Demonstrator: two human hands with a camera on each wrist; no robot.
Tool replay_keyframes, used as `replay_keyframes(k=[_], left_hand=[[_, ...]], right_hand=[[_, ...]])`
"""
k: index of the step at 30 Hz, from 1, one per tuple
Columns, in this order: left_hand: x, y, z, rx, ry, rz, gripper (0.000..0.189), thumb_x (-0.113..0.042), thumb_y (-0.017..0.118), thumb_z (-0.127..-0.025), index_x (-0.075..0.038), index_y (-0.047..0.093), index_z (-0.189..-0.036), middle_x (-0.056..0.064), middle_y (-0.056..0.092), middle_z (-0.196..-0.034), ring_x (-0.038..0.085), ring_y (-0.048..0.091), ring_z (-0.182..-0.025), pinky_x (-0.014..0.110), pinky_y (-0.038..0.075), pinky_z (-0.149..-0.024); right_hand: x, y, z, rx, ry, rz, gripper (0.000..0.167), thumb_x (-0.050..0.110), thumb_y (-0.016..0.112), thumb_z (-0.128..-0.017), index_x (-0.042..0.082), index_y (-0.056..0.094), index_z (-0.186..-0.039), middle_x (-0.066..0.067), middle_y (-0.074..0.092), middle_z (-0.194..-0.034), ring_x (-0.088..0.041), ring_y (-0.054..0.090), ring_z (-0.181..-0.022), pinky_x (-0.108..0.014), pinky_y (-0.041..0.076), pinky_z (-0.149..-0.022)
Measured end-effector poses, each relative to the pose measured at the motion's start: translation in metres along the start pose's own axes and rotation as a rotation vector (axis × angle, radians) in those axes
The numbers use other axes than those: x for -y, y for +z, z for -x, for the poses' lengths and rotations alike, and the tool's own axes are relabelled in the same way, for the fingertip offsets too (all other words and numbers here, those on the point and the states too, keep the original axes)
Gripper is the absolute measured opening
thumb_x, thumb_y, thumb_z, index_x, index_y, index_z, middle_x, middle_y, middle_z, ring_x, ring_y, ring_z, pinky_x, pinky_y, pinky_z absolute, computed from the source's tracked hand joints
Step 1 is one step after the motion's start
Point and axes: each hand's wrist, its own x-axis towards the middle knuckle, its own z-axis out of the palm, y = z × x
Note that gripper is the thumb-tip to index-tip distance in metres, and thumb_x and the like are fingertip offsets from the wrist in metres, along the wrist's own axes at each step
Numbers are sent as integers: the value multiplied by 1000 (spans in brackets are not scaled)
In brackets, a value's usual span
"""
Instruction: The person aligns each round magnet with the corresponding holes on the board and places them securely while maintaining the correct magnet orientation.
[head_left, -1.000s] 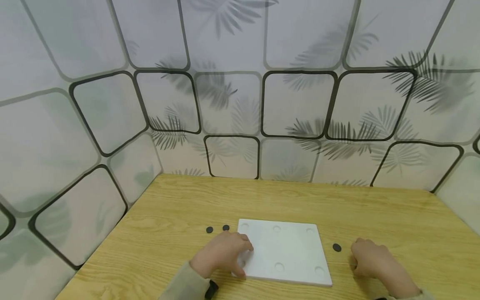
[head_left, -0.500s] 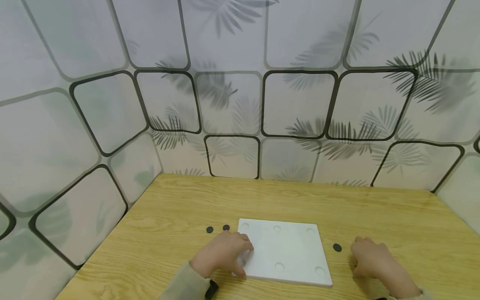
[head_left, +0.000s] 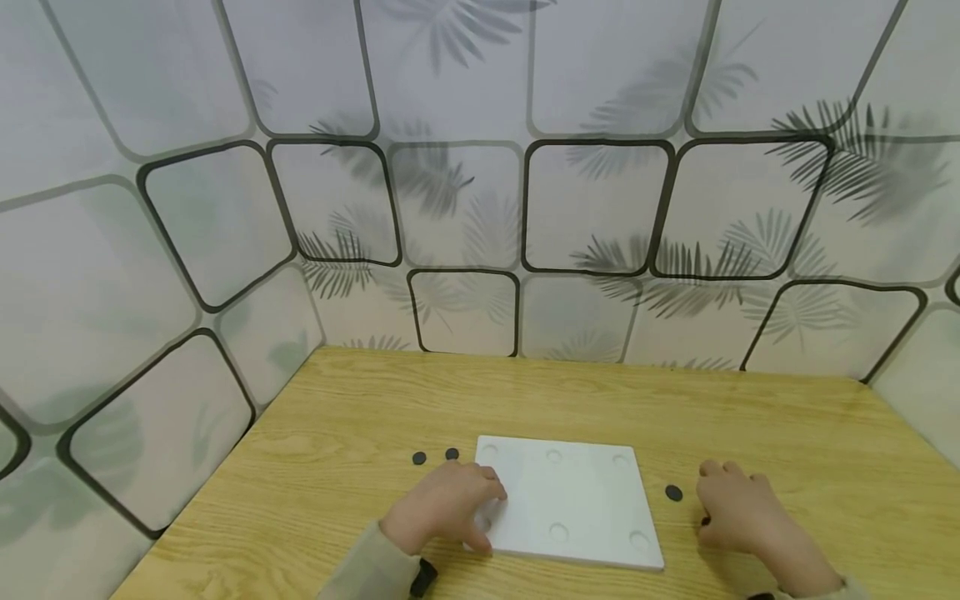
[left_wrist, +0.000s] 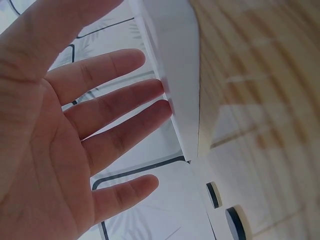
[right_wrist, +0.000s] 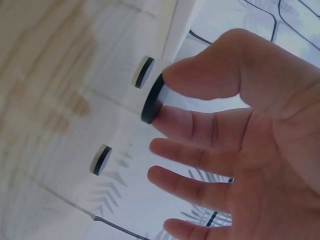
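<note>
In the head view a white board (head_left: pixel 570 492) with shallow round recesses lies flat on the table. My left hand (head_left: pixel 452 507) rests on its left end, thumb by the near corner. The left wrist view shows these fingers spread and fairly straight, with some fingertips (left_wrist: pixel 162 107) at the edge of the board. To the right of the board, my right hand (head_left: pixel 738 510) pinches a black disc (right_wrist: pixel 154 100) between thumb and index finger, tilted on edge. Another black disc (head_left: pixel 673 493) lies between the board and that hand.
Two black discs, a left one (head_left: pixel 419 458) and a right one (head_left: pixel 452 454), lie beyond my left hand. In the right wrist view a further disc (right_wrist: pixel 101 160) lies on the wood-grain table (head_left: pixel 360 400). Patterned walls (head_left: pixel 465 317) border the table's back and sides.
My right hand has shifted slightly up and its fingers have moved; a dark disc edge now shows by its thumb in the head view. The left hand and board stay put.
</note>
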Motion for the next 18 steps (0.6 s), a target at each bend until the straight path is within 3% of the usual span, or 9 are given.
replay_keyframes(k=[4, 18], left_hand=[[0, 0, 0, 3, 1, 2, 52, -44, 77, -60, -19, 65, -103, -11, 58, -97, 4, 54, -84, 20, 43, -69], [0, 1, 0, 1, -1, 3, 52, -44, 77, -60, -20, 65, -103, -11, 57, -98, 5, 53, -85, 21, 43, -70]], right_hand=[[2, -1, 1, -45, -19, 21, 27, 13, 66, -56, 15, 40, -52, -21, 51, -109, -44, 46, -95, -66, 34, -67], [13, -9, -2, -77, -63, 14, 29, 18, 69, -57, 19, 40, -58, -20, 47, -117, -44, 44, -99, -69, 31, -67]])
